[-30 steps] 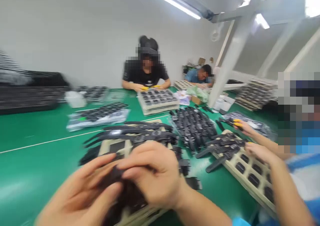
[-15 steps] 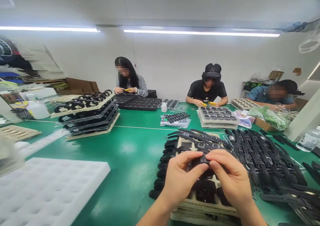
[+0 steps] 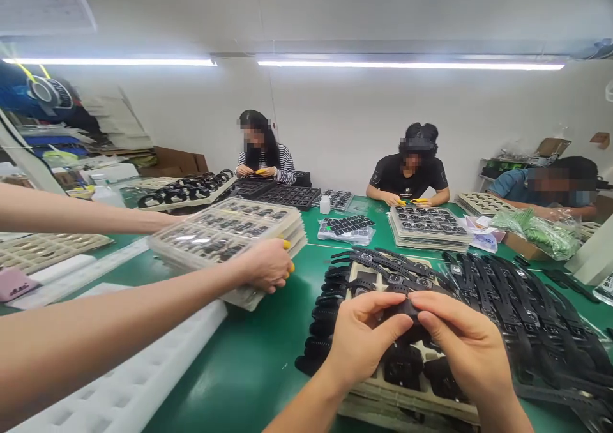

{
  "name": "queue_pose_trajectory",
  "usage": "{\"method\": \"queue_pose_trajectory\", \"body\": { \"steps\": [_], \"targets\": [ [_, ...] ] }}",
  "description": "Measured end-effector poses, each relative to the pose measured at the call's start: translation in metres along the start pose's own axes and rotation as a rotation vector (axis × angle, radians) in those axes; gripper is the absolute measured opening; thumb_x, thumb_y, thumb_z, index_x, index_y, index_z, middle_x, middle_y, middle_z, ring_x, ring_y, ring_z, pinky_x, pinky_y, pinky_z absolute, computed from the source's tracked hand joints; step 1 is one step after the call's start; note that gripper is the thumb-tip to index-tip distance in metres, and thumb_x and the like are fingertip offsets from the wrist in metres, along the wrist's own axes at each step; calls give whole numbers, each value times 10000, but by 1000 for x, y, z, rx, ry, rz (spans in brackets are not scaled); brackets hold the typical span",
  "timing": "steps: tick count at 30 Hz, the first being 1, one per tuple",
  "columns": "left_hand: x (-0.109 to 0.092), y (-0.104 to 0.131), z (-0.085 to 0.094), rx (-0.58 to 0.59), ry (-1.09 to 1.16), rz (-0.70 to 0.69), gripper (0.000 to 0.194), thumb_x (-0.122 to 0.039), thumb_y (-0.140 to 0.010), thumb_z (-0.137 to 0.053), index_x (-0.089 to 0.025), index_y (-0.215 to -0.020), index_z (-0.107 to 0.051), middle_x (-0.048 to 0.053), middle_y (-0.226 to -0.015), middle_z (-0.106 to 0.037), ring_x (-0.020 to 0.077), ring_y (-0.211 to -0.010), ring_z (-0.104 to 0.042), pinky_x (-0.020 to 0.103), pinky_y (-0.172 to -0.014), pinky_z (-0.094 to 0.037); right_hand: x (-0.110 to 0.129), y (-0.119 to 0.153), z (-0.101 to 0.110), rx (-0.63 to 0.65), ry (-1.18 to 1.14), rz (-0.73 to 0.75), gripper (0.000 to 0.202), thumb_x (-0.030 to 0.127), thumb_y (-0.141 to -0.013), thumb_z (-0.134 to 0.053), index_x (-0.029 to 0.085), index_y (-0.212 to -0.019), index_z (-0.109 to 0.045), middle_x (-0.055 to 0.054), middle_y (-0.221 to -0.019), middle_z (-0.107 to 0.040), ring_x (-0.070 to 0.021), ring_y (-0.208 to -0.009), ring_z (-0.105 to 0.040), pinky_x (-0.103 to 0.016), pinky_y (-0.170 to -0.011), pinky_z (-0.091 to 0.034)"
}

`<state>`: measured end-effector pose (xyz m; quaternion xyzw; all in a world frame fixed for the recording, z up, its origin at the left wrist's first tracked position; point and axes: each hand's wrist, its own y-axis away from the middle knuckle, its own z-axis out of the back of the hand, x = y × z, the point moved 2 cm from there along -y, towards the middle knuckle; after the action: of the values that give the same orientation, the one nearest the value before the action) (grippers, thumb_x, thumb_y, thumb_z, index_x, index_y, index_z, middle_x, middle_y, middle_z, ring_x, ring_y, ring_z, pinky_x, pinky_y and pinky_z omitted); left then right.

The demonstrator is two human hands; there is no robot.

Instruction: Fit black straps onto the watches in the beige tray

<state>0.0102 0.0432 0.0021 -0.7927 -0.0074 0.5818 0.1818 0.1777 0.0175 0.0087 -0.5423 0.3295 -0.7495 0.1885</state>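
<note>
Both the left hand (image 3: 358, 342) and right hand (image 3: 460, 345) pinch a small black watch part (image 3: 406, 308) between fingertips, raised just above the beige tray (image 3: 407, 400) beneath the grip, seemingly for close handling.

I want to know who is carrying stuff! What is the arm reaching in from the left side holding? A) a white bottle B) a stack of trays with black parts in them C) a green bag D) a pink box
B: the co-worker's hand closes on the edge of a stack of trays filled with black parts, above the green table.
</note>
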Motion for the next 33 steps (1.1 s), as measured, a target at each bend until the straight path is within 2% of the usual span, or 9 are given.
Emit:
{"method": "queue_pose_trajectory", "body": {
  "steps": [4, 11, 15, 20, 24, 27, 29, 31, 33],
  "targets": [
    [-1, 0, 2, 22, -75, -36, 344, -392, -733, -873, -149, -974, -830, 109, -916, -816, 230, -823, -755, 309, -781, -610, 1, -1, 2, 36, 9, 14, 120, 374, -896, -754, 316, -930, -853, -56, -984, -818, -261, -896, -796, -326, -804, -680],
    [-3, 4, 2, 51, -170, -109, 299, -368, -780, -838, -165, -999, -832, 122, -1021, -813, 278, -945, -766, 366, -884, -609, -14, 9, 1, 22, 106, -7, 245, 510, -899, -725, 307, -943, -854, -55, -1016, -814, -278, -900, -797, -326, -833, -676],
    [1, 4, 0, 35, -187, -91, 285, -309, -794, -814, -161, -1037, -827, 121, -1047, -810, 289, -975, -765, 379, -915, -606, -16, 11, 0, -28, 216, 10, 277, 525, -928, -676, 321, -1027, -836, -30, -1075, -806, -268, -934, -792, -316, -845, -670],
    [2, 3, 2, -17, -183, -52, 284, -314, -810, -794, -151, -1041, -821, 118, -1039, -812, 292, -977, -766, 378, -909, -609, -12, 8, -5, 55, 239, 98, 274, 515, -946, -647, 346, -1075, -820, -10, -1137, -791, -255, -970, -785, -313, -859, -663],
    [0, 3, 2, -2, -139, -53, 271, -278, -814, -792, -140, -1048, -785, 121, -1055, -807, 272, -993, -764, 349, -920, -596, -16, 10, -8, 44, 193, 14, 285, 486, -964, -638, 322, -1118, -813, -33, -1165, -783, -264, -1010, -773, -341, -900, -649],
    [-3, 4, 1, 58, -69, -59, 348, -310, -821, -811, -156, -1110, -692, 103, -997, -808, 239, -949, -764, 320, -895, -584, -18, 11, -11, 126, 48, -76, 325, 487, -964, -642, 310, -1196, -785, -55, -1244, -752, -288, -1109, -734, -370, -917, -637],
    [-6, 5, 2, 137, -47, -75, 392, -408, -876, -762, -171, -1158, -630, 100, -994, -798, 226, -949, -754, 312, -889, -569, -19, 10, -11, 150, -79, -140, 320, 489, -953, -660, 312, -1187, -788, -62, -1238, -755, -281, -1040, -748, -338, -813, -655],
    [-11, 6, 4, 239, -60, -67, 437, -511, -942, -650, -173, -1214, -602, 110, -1002, -785, 228, -954, -746, 321, -885, -564, -20, 8, -11, 111, -198, -210, 274, 473, -957, -666, 305, -1121, -806, -60, -1146, -784, -229, -827, -750, -284, -668, -633],
    [-14, 5, 8, 290, -141, -70, 450, -525, -980, -576, -173, -1259, -606, 112, -998, -780, 229, -932, -745, 321, -855, -569, -22, 8, -11, 68, -315, -266, 244, 458, -960, -671, 280, -1051, -810, -57, -1023, -797, -170, -632, -669, -261, -579, -583]
  ]
}}
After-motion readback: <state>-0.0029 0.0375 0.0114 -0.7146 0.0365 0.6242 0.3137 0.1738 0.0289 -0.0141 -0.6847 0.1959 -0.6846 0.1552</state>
